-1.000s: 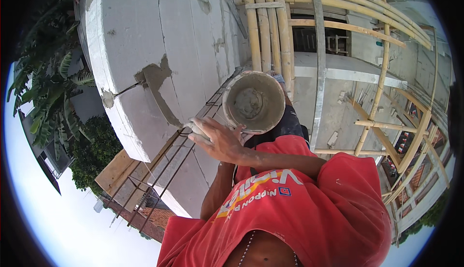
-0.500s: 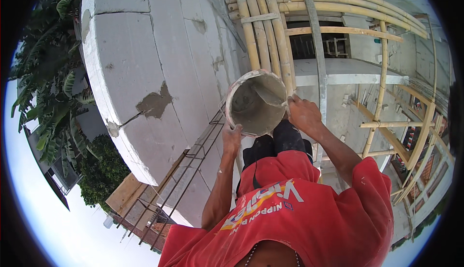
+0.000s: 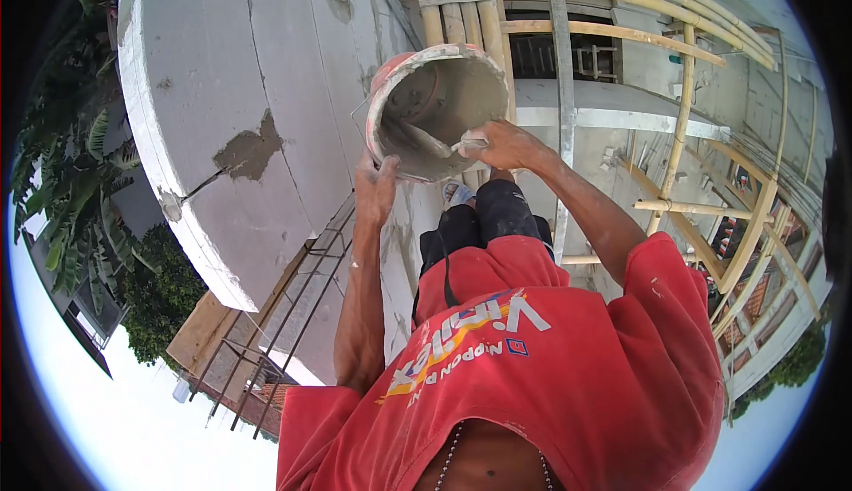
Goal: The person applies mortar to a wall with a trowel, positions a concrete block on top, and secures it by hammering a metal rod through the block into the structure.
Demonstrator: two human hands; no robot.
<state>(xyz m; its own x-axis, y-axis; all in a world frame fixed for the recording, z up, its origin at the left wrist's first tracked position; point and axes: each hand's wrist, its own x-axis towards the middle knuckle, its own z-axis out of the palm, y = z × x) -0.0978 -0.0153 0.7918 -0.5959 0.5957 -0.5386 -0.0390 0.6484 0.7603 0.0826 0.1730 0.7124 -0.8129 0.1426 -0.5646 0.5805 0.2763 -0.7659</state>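
Observation:
A mortar-smeared reddish bucket (image 3: 477, 91) is held up in front of me, tilted so its mouth faces me. My left hand (image 3: 376, 187) is closed on its lower left edge, fingers partly hidden behind it. My right hand (image 3: 499, 145) grips the handle of a trowel (image 3: 419, 139), whose blade reaches inside the bucket against the lower wall. Grey mortar coats the bucket's inside; how much lies at the bottom is hard to tell. A thin wire bail (image 3: 358, 118) hangs at the bucket's left side.
To the left stands a pale block wall (image 3: 204, 56) with a grey mortar patch (image 3: 251, 149). Below it projects a steel rebar frame (image 3: 280, 327). Bamboo poles (image 3: 457, 11) lie ahead, and bamboo scaffolding (image 3: 683, 127) rises at the right, beside a metal bar (image 3: 565, 91).
Both hands have carried the bucket farther forward and slightly left, and it now tilts more to the side. The trowel blade has shifted to the lower left inside it.

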